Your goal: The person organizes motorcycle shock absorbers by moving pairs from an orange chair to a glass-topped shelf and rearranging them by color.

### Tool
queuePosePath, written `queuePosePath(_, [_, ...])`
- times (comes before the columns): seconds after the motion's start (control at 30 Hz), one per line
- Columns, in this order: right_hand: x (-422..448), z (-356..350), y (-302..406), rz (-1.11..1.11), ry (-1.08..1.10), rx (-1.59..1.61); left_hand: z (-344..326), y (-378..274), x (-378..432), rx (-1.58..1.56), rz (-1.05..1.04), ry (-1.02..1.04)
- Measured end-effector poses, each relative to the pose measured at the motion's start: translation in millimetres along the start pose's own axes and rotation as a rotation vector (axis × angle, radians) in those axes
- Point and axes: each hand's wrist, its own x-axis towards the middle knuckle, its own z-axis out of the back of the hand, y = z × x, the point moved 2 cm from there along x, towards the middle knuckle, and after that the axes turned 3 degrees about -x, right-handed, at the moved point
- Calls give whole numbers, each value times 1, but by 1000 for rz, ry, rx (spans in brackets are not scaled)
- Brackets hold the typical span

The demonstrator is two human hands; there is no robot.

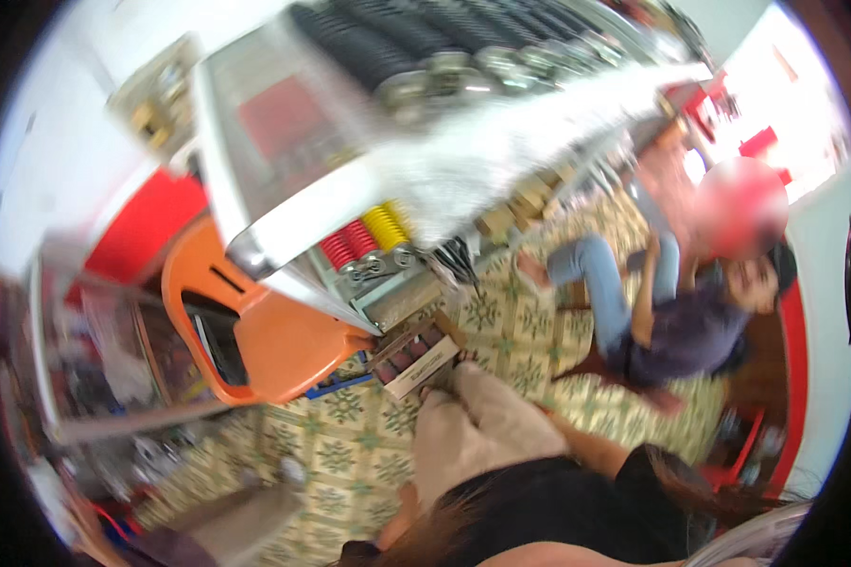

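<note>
The view is tilted and blurred. My left hand hangs beside my beige trousers, mostly hidden; its fingers cannot be made out. My right hand is at the other side of the trousers, largely hidden behind the thigh. Just beyond my feet lies an open cardboard box with several dark red items inside. Above it stands a glass display counter topped with a row of black coil-spring shock absorbers. Red coil springs and yellow coil springs sit on its lower shelf.
An orange plastic chair stands against the counter's end. On the right sits a person in a dark shirt and jeans; another person is behind. Part of a person shows at lower left, near a glass cabinet. The floor is patterned tile.
</note>
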Motion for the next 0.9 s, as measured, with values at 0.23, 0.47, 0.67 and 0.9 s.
queuePosePath(0.23, [52, -23, -35, 37, 307, -328, -71, 17, -79, -211, 444, -148])
queuePosePath(0.47, [94, -25, -59, -86, 416, -478, -133, 79, -87, 74, 570, -265])
queuePosePath(0.67, [141, -6, -19, 25, 374, -507, -126, 77, -80, 39, 570, -219])
queuePosePath(0.9, [174, 3, 11, 172, 270, -470, -88, 38, -27, 76, 376, -460])
